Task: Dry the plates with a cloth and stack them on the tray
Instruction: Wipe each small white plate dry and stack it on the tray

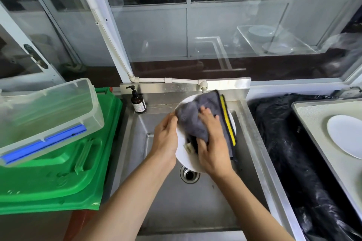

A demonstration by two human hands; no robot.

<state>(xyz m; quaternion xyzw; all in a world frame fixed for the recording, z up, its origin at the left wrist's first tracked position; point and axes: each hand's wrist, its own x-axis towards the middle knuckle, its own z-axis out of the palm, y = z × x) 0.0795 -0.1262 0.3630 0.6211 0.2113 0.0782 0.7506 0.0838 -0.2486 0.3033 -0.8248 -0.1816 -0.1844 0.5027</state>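
We hold a white plate [183, 154] over the steel sink [195, 201]: left hand [165, 139] grips its rim, right hand [212, 143] presses a grey cloth [194, 121] w/ yellow stripe onto it, fingers curled in. Tray [313, 123] at right carries another plate [346, 135]. Green bin lid [58, 182] left, glass partitions [235, 25] behind.

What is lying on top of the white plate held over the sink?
A grey cloth covers most of the plate, pressed by the right hand. The left hand grips the rim. The plate's centre is hidden under the cloth.
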